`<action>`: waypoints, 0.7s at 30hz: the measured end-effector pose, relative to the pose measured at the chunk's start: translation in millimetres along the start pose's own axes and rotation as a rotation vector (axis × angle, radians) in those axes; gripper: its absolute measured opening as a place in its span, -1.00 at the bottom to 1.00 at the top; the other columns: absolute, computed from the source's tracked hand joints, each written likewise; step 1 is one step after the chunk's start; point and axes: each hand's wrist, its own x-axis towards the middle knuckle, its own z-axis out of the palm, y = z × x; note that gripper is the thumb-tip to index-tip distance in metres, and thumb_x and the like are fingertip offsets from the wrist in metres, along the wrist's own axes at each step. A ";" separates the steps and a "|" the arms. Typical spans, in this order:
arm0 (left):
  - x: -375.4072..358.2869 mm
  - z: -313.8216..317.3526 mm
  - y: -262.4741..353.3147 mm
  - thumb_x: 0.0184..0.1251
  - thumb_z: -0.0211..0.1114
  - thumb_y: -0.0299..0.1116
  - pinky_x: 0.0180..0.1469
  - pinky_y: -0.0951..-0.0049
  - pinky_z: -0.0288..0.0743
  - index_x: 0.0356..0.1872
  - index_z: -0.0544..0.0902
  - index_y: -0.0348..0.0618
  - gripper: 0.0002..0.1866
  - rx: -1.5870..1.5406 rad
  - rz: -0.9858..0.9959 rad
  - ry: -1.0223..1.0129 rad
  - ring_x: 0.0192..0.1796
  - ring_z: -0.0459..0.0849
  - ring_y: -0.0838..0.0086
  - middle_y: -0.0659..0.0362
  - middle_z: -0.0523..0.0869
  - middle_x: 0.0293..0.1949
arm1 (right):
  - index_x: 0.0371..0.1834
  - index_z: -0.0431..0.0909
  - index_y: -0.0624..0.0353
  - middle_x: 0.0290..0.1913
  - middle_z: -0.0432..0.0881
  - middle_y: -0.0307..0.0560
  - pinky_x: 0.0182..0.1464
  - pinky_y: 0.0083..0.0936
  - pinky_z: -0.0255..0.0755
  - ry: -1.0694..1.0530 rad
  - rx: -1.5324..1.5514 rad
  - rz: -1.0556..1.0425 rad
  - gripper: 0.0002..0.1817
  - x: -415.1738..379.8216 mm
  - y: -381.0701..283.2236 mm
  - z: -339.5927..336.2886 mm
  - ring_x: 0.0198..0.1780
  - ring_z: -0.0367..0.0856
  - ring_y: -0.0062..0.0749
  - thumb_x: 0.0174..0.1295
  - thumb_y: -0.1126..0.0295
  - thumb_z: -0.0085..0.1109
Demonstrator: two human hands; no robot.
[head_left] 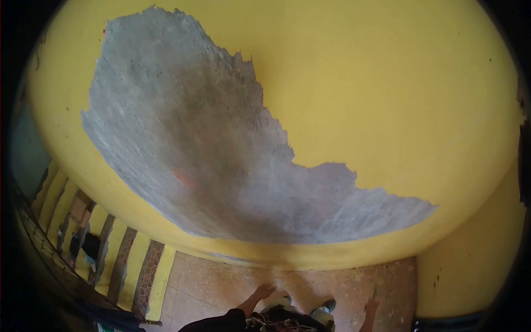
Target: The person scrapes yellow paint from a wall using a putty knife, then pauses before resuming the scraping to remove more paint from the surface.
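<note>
A yellow wall [387, 110] fills most of the view, with a large grey bare patch [221, 155] whose edges are jagged. Low in the view, my left hand [265, 290] hangs in front of my body, apart from the wall, its fingers loosely extended and nothing visible in them. To the right, my right hand [371, 305] is closed around a thin scraper-like tool [374, 291] that points up toward the wall; its exact shape is blurred.
My feet in shoes [328, 305] stand on a tiled floor [193, 282] scattered with small pale flakes. At the left is a row of yellow and brown stair-like strips [127, 265], with a dark object [90, 245] among them. Another yellow wall [470, 265] lies at the right.
</note>
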 end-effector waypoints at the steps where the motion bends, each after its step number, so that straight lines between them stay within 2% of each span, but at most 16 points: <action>1: 13.8 -58.1 65.3 0.41 -0.01 0.14 0.29 0.14 0.34 0.21 0.53 -0.15 -0.39 -0.133 0.073 -0.139 0.27 0.47 0.00 -0.16 0.54 0.20 | -0.60 0.40 0.19 -0.67 0.37 -0.17 -0.55 -0.29 0.32 0.001 -0.081 -0.364 -0.72 36.5 0.8 6.5 -0.62 0.38 -0.35 0.23 0.31 0.08; 2: 26.1 -80.4 95.8 0.38 0.04 0.14 0.31 0.13 0.33 0.24 0.51 -0.15 -0.37 -0.182 0.133 -0.043 0.27 0.47 -0.01 -0.15 0.54 0.20 | -0.56 0.43 0.20 -0.65 0.40 -0.15 -0.60 -0.31 0.25 -0.022 0.242 -0.183 -0.71 -24.9 -96.2 -22.1 -0.66 0.35 -0.42 0.24 0.26 0.11; 3: 34.9 -106.3 124.9 0.37 0.08 0.12 0.31 0.14 0.33 0.24 0.50 -0.19 -0.37 -0.180 0.100 -0.083 0.25 0.49 -0.02 -0.15 0.55 0.19 | -0.49 0.49 0.21 -0.65 0.40 -0.16 -0.62 -0.34 0.19 0.056 0.101 -0.245 -0.70 -19.4 -113.3 -19.4 -0.69 0.30 -0.44 0.27 0.21 0.11; 4: 47.2 -120.7 137.9 0.38 0.10 0.09 0.30 0.14 0.33 0.24 0.50 -0.20 -0.39 -0.177 0.153 -0.053 0.24 0.50 -0.02 -0.17 0.56 0.17 | -0.39 0.54 0.30 -0.61 0.43 -0.16 -0.54 -0.37 0.23 0.051 0.250 -0.215 -0.66 -49.3 -152.9 -26.4 -0.61 0.34 -0.46 0.33 0.18 0.07; 5: 58.2 -134.0 146.6 0.38 0.12 0.05 0.30 0.15 0.34 0.25 0.50 -0.21 -0.40 -0.177 0.208 -0.020 0.23 0.51 -0.02 -0.18 0.58 0.15 | -0.31 0.56 0.35 -0.56 0.45 -0.16 -0.45 -0.39 0.29 0.134 0.210 -0.286 -0.64 -78.1 -180.4 -28.1 -0.51 0.37 -0.47 0.37 0.20 0.03; 7: 53.1 -178.2 180.7 0.39 0.13 0.03 0.28 0.22 0.37 0.26 0.48 -0.22 -0.40 -0.255 0.275 -0.037 0.25 0.52 0.05 -0.18 0.58 0.16 | -0.25 0.56 0.36 -0.52 0.45 -0.18 -0.38 -0.38 0.29 0.333 0.192 -0.341 -0.65 -105.6 -194.4 -7.3 -0.45 0.38 -0.45 0.39 0.22 0.00; 8: 49.3 -192.2 193.6 0.39 0.13 0.03 0.28 0.22 0.37 0.26 0.48 -0.22 -0.40 -0.263 0.299 -0.064 0.25 0.52 0.05 -0.18 0.58 0.16 | -0.24 0.58 0.30 -0.55 0.42 -0.23 -0.46 -0.44 0.26 0.284 0.237 -0.402 -0.67 -127.8 -204.4 -7.5 -0.51 0.33 -0.52 0.39 0.21 0.01; 9: 44.5 -205.2 201.7 0.41 0.12 0.02 0.27 0.27 0.38 0.27 0.47 -0.24 -0.41 -0.383 0.306 -0.106 0.26 0.53 0.11 -0.16 0.58 0.18 | -0.23 0.59 0.24 -0.58 0.38 -0.30 -0.54 -0.54 0.21 0.253 0.455 -0.504 -0.70 -129.6 -199.7 11.5 -0.56 0.30 -0.63 0.39 0.21 0.00; 10: 41.3 -216.3 208.8 0.43 0.11 0.01 0.26 0.31 0.39 0.28 0.46 -0.26 -0.41 -0.499 0.309 -0.149 0.27 0.53 0.17 -0.15 0.57 0.19 | -0.22 0.59 0.20 -0.60 0.35 -0.35 -0.59 -0.62 0.20 0.165 0.418 -0.501 -0.72 -155.4 -213.6 10.3 -0.60 0.29 -0.72 0.40 0.22 -0.01; 11: 38.3 -222.2 215.6 0.43 0.11 0.01 0.26 0.31 0.39 0.28 0.46 -0.26 -0.41 -0.498 0.323 -0.175 0.27 0.53 0.17 -0.15 0.57 0.19 | -0.23 0.58 0.20 -0.61 0.35 -0.36 -0.59 -0.62 0.23 0.095 0.483 -0.530 -0.74 -189.8 -239.3 7.2 -0.62 0.32 -0.70 0.41 0.25 -0.02; 13: 30.2 -231.5 228.8 0.49 0.05 0.01 0.26 0.38 0.38 0.28 0.45 -0.31 -0.41 -0.622 0.517 -0.110 0.28 0.53 0.28 -0.09 0.57 0.22 | -0.24 0.57 0.23 -0.60 0.38 -0.33 -0.59 -0.64 0.26 -0.099 0.602 -0.538 -0.73 -272.1 -302.7 -10.9 -0.61 0.36 -0.69 0.42 0.26 -0.01; 15: 21.6 -243.4 250.2 0.51 0.03 0.01 0.27 0.39 0.36 0.27 0.45 -0.32 -0.41 -0.705 0.586 -0.137 0.28 0.53 0.30 -0.08 0.58 0.20 | -0.13 0.56 0.26 -0.61 0.37 -0.34 -0.59 -0.70 0.23 -0.187 0.657 -0.622 -0.71 -322.6 -341.2 -18.5 -0.63 0.36 -0.71 0.46 0.24 -0.02; 18: -5.6 -285.6 288.0 0.53 -0.09 0.12 0.22 0.36 0.36 0.33 0.39 -0.27 -0.34 -0.819 0.725 -0.133 0.21 0.57 0.38 0.05 0.63 0.15 | -0.07 0.54 0.28 -0.63 0.32 -0.37 -0.58 -0.71 0.17 -0.206 0.600 -0.680 -0.69 -359.0 -378.3 -22.5 -0.62 0.32 -0.75 0.47 0.22 -0.03; 20: -12.5 -311.2 307.3 0.53 -0.14 0.15 0.21 0.36 0.36 0.33 0.38 -0.27 -0.31 -0.884 0.813 -0.120 0.21 0.56 0.40 0.05 0.61 0.18 | -0.13 0.55 0.32 -0.64 0.29 -0.40 -0.58 -0.67 0.11 -0.021 0.481 -0.905 -0.67 -366.0 -397.3 -17.8 -0.60 0.23 -0.78 0.49 0.22 -0.05; 21: -19.6 -327.0 319.8 0.53 -0.17 0.17 0.21 0.35 0.36 0.29 0.44 -0.26 -0.32 -0.995 0.809 -0.127 0.20 0.57 0.40 0.06 0.60 0.20 | -0.13 0.55 0.32 -0.64 0.29 -0.40 -0.58 -0.67 0.11 -0.008 0.480 -0.897 -0.67 -372.5 -409.1 -18.0 -0.60 0.23 -0.78 0.49 0.22 -0.05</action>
